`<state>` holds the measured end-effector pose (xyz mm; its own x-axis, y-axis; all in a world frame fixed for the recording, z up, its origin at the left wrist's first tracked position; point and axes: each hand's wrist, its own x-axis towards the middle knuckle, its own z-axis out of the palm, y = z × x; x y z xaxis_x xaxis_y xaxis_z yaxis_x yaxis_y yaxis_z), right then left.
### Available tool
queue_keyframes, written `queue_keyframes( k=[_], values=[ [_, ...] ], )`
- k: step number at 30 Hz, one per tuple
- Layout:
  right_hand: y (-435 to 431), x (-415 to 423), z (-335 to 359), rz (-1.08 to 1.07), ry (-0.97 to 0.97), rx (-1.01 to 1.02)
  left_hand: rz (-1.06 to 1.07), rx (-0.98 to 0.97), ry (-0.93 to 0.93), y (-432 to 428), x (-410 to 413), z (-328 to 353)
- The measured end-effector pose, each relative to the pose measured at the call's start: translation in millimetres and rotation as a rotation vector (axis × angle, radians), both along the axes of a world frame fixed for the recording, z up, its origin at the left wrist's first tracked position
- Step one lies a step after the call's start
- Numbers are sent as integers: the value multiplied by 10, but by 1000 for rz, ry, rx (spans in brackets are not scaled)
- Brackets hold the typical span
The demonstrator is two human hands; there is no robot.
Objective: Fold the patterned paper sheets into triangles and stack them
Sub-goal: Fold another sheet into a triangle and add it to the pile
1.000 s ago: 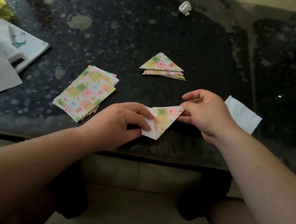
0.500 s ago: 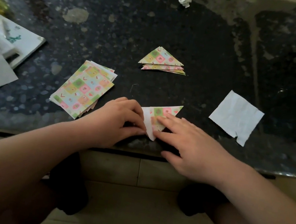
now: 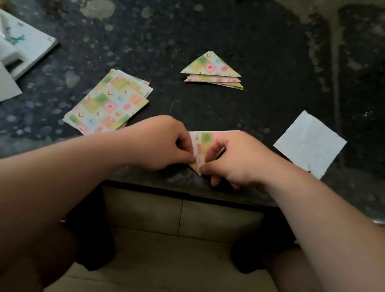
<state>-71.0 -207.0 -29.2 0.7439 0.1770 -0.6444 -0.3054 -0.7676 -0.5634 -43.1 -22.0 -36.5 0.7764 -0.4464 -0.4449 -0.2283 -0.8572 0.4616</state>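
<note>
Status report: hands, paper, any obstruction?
Left hand and right hand both pinching the half-folded sheet at table edge. Triangle stack straight ahead. Flat sheets left, white paper right, neither in the way.

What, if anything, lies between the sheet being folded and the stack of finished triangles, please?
Nothing visible does. The left hand and right hand pinch the sheet near the table's edge; only bare tabletop separates it from the triangle stack beyond. The unfolded pile lies left, the white paper square right.
</note>
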Motion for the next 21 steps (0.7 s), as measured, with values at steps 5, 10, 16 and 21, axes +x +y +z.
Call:
queue_keyframes(
  k=[5, 10, 16, 21],
  values=[
    [35, 57, 5, -42, 118, -4, 84, 27, 55, -56, 40, 12],
    [28, 57, 6, -48, 127, -6, 113, 29, 79, -103, 45, 17],
    [42, 39, 22, -19, 112, -13, 116, 33, 67, -98, 39, -2],
    [15, 27, 55, -53, 140, 39, 124, 30, 58, -108, 44, -24]
  ],
)
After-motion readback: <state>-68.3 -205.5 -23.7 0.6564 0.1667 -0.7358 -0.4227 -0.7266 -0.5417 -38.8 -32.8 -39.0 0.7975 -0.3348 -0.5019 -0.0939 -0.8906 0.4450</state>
